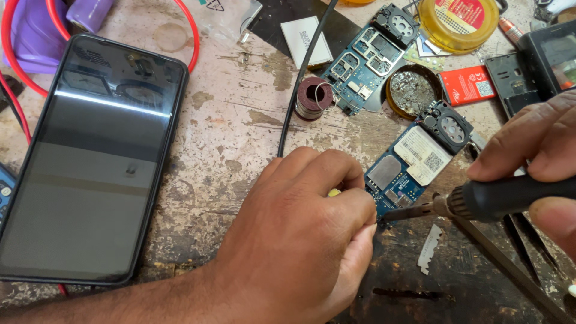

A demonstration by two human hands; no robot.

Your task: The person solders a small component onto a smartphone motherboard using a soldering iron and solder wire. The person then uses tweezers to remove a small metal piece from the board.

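Two blue circuit boards lie on the worn tabletop (240,120): the far circuit board (363,63) untouched, the near circuit board (408,171) under the tip of one soldering iron (480,201). The right hand (540,162) has its fingers clamped on the iron; the left hand (300,234) pinches shut beside the near board's edge. One round tin (413,91) holds grey solder residue, and one black smartphone (90,156) lies far left.

My left hand (300,240) knuckles up, fingers curled and pinched at the tips, forearm stretched in from lower left, my right hand (540,162) fingers wrapped in a grip
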